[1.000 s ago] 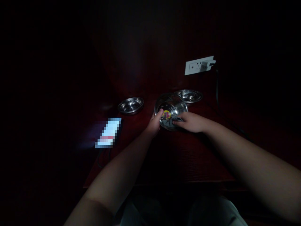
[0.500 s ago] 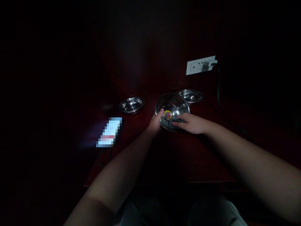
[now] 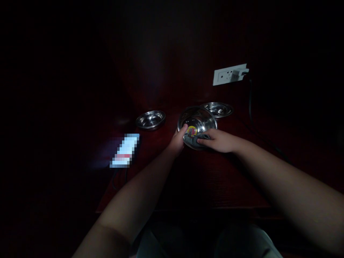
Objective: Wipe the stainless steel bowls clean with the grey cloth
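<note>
My left hand grips the left rim of a shiny steel bowl, thumb on the inner wall and the other fingers hidden behind it. The bowl is tilted, its inside facing me, and a round yellow and red sticker shows at the bottom. In my right hand is a dark grey cloth, pressed against the bowl's near inner side. Part of the cloth is covered by my fingers.
On the dark red table, a smaller steel bowl stands to the left and a shallow steel dish lies behind the held bowl. A lit phone with a cable is at the left edge. A wall socket holds a plug with a hanging cord.
Almost nothing differs. Both hands, the cloth and the tilted bowl stay in practically the same place.
</note>
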{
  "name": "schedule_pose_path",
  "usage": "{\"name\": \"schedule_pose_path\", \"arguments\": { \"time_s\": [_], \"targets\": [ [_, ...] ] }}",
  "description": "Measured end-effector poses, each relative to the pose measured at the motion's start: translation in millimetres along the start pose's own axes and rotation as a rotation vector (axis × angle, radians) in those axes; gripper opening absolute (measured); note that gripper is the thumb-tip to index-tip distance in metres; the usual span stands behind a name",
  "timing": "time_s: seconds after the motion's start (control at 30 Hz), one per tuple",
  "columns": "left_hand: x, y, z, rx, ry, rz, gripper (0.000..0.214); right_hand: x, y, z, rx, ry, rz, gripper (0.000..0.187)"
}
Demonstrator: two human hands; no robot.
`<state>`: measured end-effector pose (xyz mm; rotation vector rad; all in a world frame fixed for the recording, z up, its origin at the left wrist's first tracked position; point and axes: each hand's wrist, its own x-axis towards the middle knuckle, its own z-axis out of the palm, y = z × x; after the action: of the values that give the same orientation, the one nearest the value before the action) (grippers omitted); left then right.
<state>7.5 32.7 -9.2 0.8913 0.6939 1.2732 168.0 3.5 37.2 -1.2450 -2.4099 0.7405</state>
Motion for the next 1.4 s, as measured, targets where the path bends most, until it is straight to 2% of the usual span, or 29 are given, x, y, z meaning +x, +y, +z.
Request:
{"name": "schedule_pose_path", "arguments": {
  "time_s": [1.4],
  "targets": [
    [0.3,-0.5,-0.1,-0.028,0.022,-0.026,0.042,3.1,5.1,2.2,-0.002,0.002,-0.017,0.03]
  ]
}}
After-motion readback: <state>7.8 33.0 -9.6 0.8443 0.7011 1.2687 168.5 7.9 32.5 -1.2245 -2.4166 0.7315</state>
